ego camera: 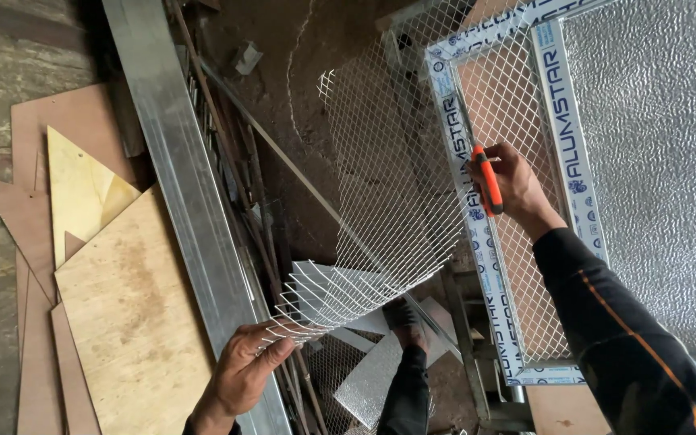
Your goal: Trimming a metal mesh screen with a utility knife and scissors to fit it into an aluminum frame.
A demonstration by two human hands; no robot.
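My right hand is closed around an orange-handled cutting tool, its tip against the left rail of an aluminium frame covered in printed protective film. A sheet of white expanded metal mesh hangs off that rail and curls downward. My left hand grips the mesh's loose lower corner at the bottom centre. Mesh also fills the narrow panel inside the frame. My dark-trousered leg and shoe show below the mesh.
Textured patterned glass or sheet fills the frame's right panel. A long galvanised metal channel runs diagonally on the left, beside plywood offcuts and thin metal rods. Dirt floor lies under the mesh.
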